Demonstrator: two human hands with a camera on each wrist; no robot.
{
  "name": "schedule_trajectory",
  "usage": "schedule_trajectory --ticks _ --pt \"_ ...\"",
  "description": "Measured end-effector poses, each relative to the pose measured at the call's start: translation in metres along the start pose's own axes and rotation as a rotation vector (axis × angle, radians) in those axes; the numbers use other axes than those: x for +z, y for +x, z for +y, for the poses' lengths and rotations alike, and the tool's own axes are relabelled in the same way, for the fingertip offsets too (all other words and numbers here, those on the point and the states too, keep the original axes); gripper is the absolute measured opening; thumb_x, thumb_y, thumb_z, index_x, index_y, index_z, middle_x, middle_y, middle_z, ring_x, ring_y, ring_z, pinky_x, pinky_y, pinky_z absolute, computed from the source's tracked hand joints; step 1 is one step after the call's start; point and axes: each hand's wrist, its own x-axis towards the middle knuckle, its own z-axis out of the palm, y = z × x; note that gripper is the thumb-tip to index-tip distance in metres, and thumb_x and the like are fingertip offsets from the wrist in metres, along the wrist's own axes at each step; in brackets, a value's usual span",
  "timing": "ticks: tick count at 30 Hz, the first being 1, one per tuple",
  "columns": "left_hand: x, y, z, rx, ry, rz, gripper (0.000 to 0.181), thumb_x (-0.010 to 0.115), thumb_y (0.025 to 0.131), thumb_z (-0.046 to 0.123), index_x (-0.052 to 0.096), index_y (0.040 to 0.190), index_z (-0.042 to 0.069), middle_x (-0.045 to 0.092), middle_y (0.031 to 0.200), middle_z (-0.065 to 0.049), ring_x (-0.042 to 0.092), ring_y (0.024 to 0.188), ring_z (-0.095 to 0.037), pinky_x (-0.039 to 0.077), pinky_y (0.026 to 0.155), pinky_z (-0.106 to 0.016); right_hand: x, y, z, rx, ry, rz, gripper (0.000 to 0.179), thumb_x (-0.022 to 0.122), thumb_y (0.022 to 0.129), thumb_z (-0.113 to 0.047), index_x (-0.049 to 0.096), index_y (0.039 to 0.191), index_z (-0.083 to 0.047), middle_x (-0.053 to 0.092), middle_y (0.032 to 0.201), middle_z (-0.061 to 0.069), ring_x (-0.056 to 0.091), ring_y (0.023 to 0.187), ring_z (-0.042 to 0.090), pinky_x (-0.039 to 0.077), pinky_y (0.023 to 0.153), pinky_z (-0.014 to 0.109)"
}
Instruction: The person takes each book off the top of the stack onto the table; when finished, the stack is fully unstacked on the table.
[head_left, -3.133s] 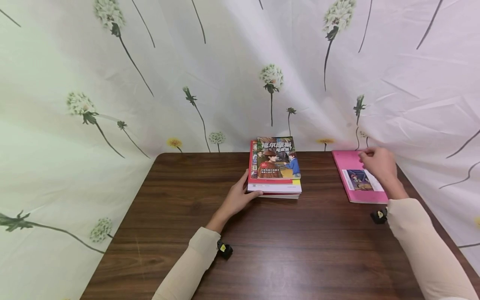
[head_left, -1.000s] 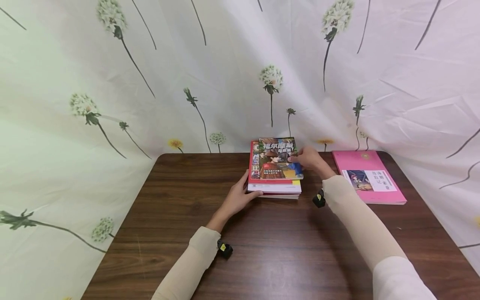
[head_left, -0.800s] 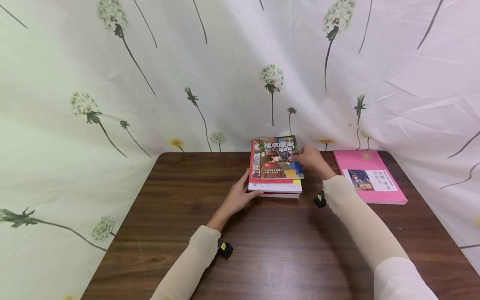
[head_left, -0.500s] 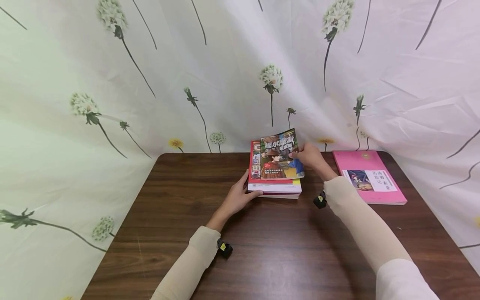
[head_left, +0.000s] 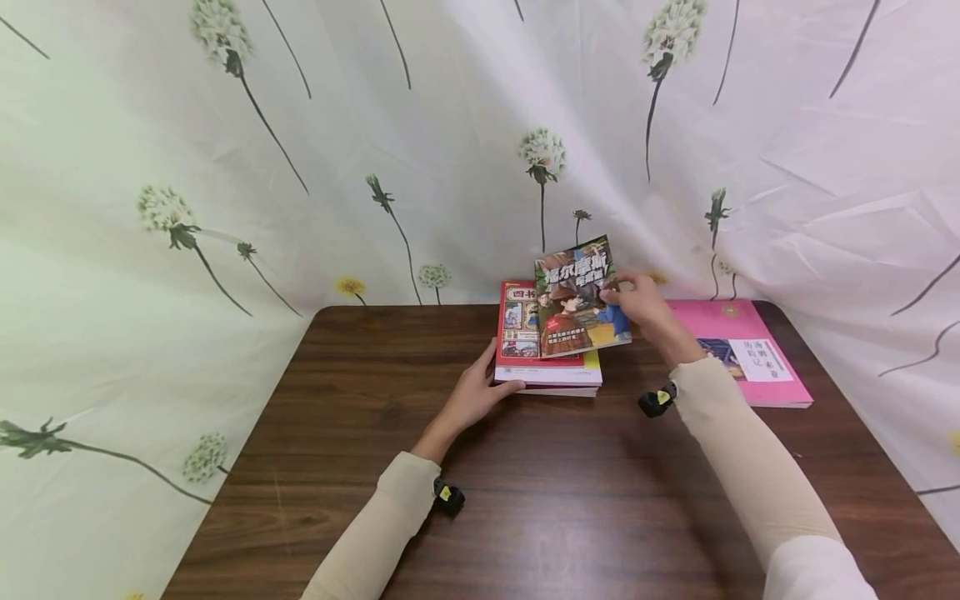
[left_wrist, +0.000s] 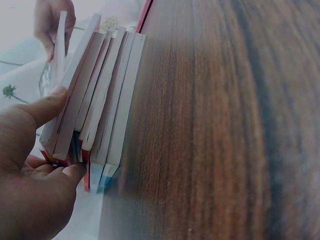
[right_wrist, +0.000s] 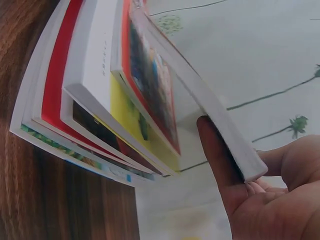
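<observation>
My right hand [head_left: 647, 307] pinches a thin book [head_left: 573, 308] with a cartoon cover by its right edge. In the head view the book is tilted, its lower left part overlapping the stack of books [head_left: 551, 377]. The right wrist view shows the held book [right_wrist: 220, 117] raised at an angle from the red-edged top book [right_wrist: 150, 85], with the thumb and fingers on its two faces. My left hand [head_left: 476, 392] grips the near left corner of the stack. In the left wrist view its thumb [left_wrist: 52, 106] presses the page edges, fingers curled round the adjoining side.
A pink book [head_left: 776, 392] lies at the back right of the brown wooden table [head_left: 525, 500], partly hidden behind my right hand and wrist. A white curtain [head_left: 450, 167] printed with dandelions hangs right behind the table's far edge. Small black cameras [head_left: 448, 497] sit on both wrists.
My right hand has come from the pink book to the stack, taken hold of the top cartoon book, tilted it up and drawn it right. The left hand has stayed put.
</observation>
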Motion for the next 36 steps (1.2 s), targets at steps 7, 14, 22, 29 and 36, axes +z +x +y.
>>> schedule_trajectory --ticks 7,14,22,29,36 --pt "-0.001 -0.001 0.000 -0.005 0.010 -0.001 0.100 0.079 0.099 0.030 0.013 0.173 0.014 0.021 0.178 -0.013 0.039 0.158 -0.031 0.045 0.122 -0.047 -0.020 -0.012 0.002 -0.050 0.066 0.017 0.040 0.062 0.108 -0.016 0.054 0.141 0.006 0.059 0.093 -0.002 0.055 0.061 0.003 0.050 0.054 0.022" --pt "-0.001 -0.002 0.001 -0.004 0.014 0.001 0.101 0.079 0.099 0.030 0.013 0.173 0.013 0.022 0.178 -0.014 0.038 0.158 -0.032 0.045 0.122 -0.047 -0.042 -0.022 0.008 -0.043 0.099 0.041 0.053 0.064 0.107 -0.018 0.049 0.152 0.004 0.059 0.079 -0.013 0.056 0.061 -0.001 0.053 0.055 0.020" --pt "-0.001 -0.002 0.001 -0.005 0.018 0.002 0.101 0.079 0.098 0.031 0.014 0.173 0.013 0.023 0.178 -0.014 0.036 0.159 -0.031 0.043 0.123 -0.047 -0.068 -0.028 0.026 0.005 0.155 0.003 0.058 0.060 0.108 -0.021 0.039 0.158 0.000 0.065 0.079 -0.018 0.062 0.068 -0.002 0.056 0.062 0.019" --pt "0.000 -0.003 0.002 -0.004 0.007 0.005 0.101 0.080 0.098 0.031 0.014 0.173 0.014 0.024 0.178 -0.014 0.037 0.158 -0.032 0.044 0.122 -0.049 -0.084 -0.035 0.040 0.056 0.146 0.014 0.060 0.059 0.109 -0.022 0.036 0.160 -0.001 0.066 0.079 -0.019 0.066 0.070 0.000 0.059 0.064 0.021" --pt "0.000 -0.002 0.001 -0.003 0.029 0.009 0.099 0.079 0.099 0.031 0.014 0.173 0.014 0.022 0.178 -0.013 0.033 0.160 -0.031 0.042 0.124 -0.048 -0.089 -0.037 0.058 0.100 0.127 0.037 0.061 0.060 0.109 -0.022 0.036 0.161 -0.002 0.065 0.080 -0.019 0.067 0.072 0.000 0.060 0.066 0.022"
